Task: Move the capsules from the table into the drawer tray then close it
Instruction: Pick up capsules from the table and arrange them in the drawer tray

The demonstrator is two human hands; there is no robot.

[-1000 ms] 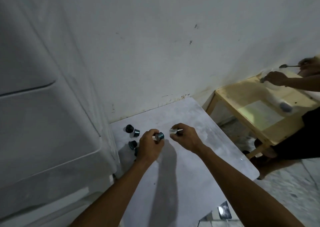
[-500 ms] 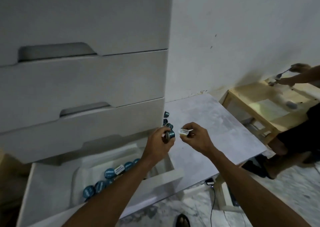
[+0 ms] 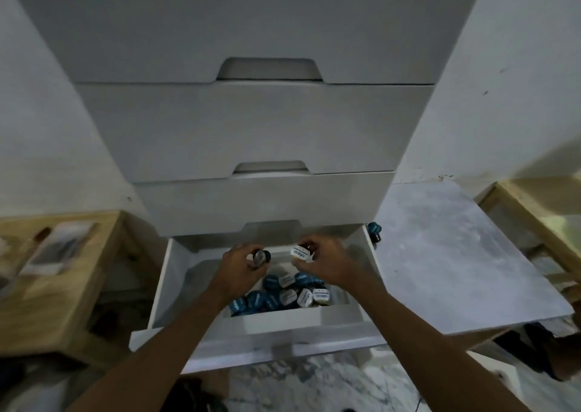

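The bottom drawer (image 3: 257,333) of a white cabinet stands pulled out, and inside it a white tray (image 3: 283,312) holds several blue and white-lidded capsules (image 3: 283,292). Both my hands hover over the tray's far end. My left hand (image 3: 242,265) grips a dark blue capsule (image 3: 262,257). My right hand (image 3: 327,262) pinches a capsule with a white printed lid (image 3: 300,252). More blue capsules (image 3: 374,231) lie on the grey table (image 3: 456,264) against the cabinet's right side.
The cabinet's upper drawers (image 3: 251,135) are closed above my hands. A wooden stand (image 3: 56,279) with papers is at the left, and another wooden table (image 3: 540,213) is at the far right. Marble floor shows below the drawer.
My view swung left from the table to face the cabinet. Both hands carried their capsules from the table's edge to over the open drawer's tray.
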